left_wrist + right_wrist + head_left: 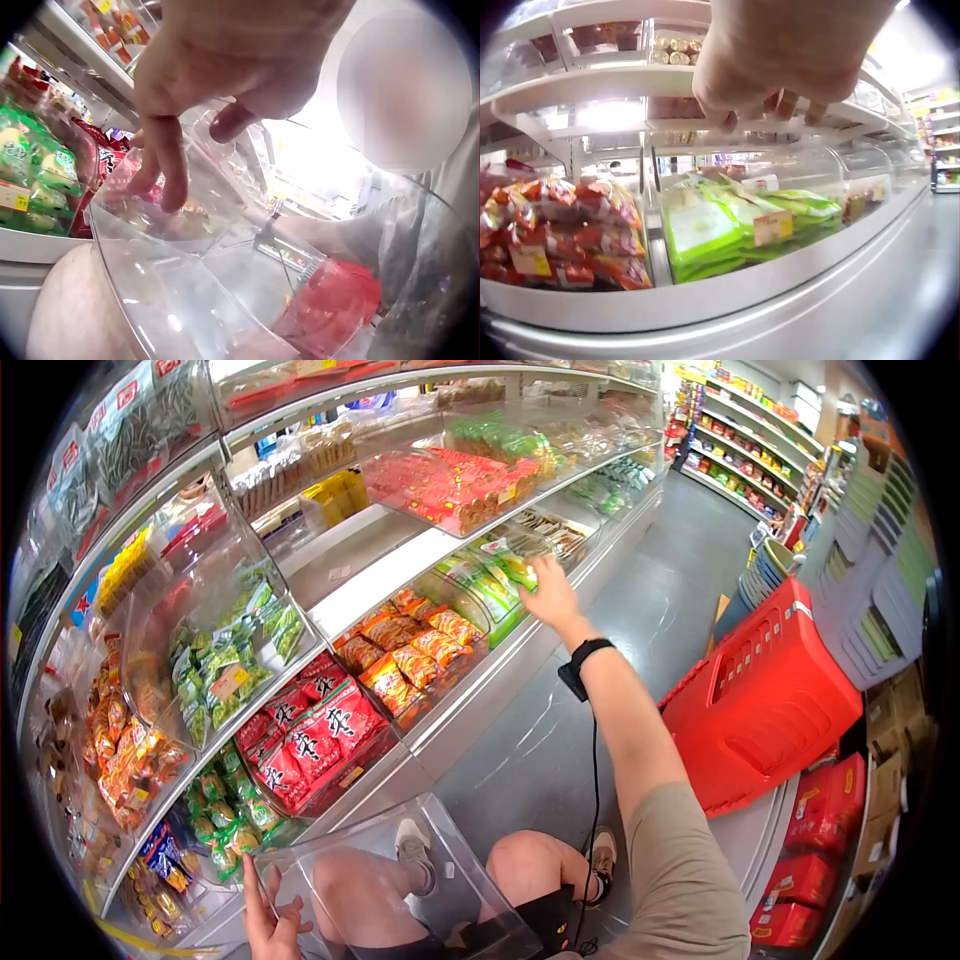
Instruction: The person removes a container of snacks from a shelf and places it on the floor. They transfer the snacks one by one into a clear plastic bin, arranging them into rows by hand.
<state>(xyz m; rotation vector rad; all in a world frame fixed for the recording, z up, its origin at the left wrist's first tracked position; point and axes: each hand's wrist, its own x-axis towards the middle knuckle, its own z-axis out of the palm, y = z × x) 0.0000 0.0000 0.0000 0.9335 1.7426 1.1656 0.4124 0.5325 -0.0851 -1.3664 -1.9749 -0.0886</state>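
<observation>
A clear plastic bin (440, 875) lies tilted over the person's lap. My left hand (272, 922) grips its rim; in the left wrist view, the fingers (174, 169) and thumb stand on either side of the clear wall. My right hand (552, 592) reaches out to a lower-shelf bin of green-and-white packets (478, 582). From the right wrist view, these packets (727, 221) lie flat in a stack behind a clear front with a price tag (772, 227). The right fingers hang loosely bent above them, holding nothing.
Left of the green packets sit orange-wrapped snacks (410, 645) and red packets (315, 735) in clear bins. Upper shelves (440, 485) with more bagged goods overhang them. A red plastic basket (765, 695) stands at right by stacked grey crates (875, 580). A grey aisle floor (650, 575) runs between.
</observation>
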